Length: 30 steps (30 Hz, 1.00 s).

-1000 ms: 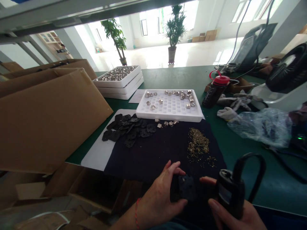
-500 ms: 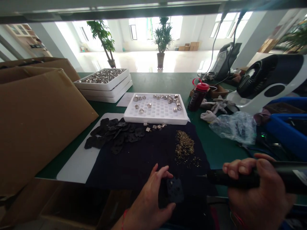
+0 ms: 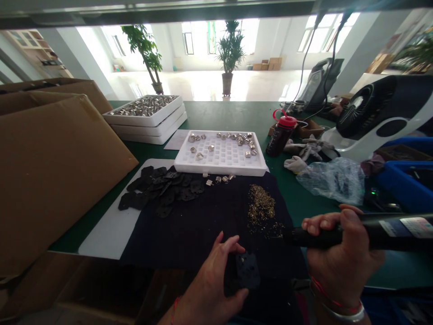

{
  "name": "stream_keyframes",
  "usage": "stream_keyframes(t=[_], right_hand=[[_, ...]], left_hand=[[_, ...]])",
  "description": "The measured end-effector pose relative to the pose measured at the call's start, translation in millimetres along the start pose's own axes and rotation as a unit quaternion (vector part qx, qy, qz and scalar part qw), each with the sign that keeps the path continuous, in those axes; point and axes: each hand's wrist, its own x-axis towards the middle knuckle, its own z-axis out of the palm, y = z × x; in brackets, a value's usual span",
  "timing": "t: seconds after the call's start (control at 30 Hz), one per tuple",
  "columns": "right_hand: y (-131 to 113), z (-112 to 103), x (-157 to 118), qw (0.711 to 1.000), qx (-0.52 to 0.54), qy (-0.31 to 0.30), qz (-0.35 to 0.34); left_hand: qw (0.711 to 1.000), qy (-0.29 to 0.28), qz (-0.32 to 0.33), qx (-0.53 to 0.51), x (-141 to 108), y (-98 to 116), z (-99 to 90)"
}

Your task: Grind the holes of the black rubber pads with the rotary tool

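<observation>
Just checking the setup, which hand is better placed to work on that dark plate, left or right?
Right, probably: the right hand grips a black handheld tool with its tip pointing toward the dark plate, while the left hand is occupied holding that plate.

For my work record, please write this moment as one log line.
left hand: holds dark holed plate | right hand: grips black power tool | near: metal filings on dark cloth

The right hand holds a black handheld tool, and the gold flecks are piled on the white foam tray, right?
No: the gold flecks are piled on the dark cloth, not the white foam tray, as the head view shows. The right hand does hold the black handheld tool.
</observation>
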Motion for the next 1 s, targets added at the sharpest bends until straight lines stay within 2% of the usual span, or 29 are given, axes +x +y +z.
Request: stream_keyframes(t=[0.3, 0.53, 0.67, 0.83, 1.0], right_hand=[[4, -5, 3, 1.000, -0.002, -0.003, 0.001], [-11, -7, -20, 0.998, 0.016, -0.045, 0.030], [-14, -8, -40, 0.992, 0.066, -0.104, 0.036], [-9, -6, -54, 0.967, 0.125, -0.221, -0.018], [-5, -10, -56, 0.952, 0.140, -0.265, -0.064]], left_hand=[[1.000, 0.004, -0.005, -0.005, 1, 1, 0.0], [1.000, -0.001, -0.004, -0.021, 5, 5, -0.4], [1.000, 0.000, -0.002, -0.029, 5, 5, 0.7], [0.999, -0.002, -0.003, -0.032, 4, 4, 1.2], [0.999, -0.005, -0.012, -0.047, 5, 5, 0.4]])
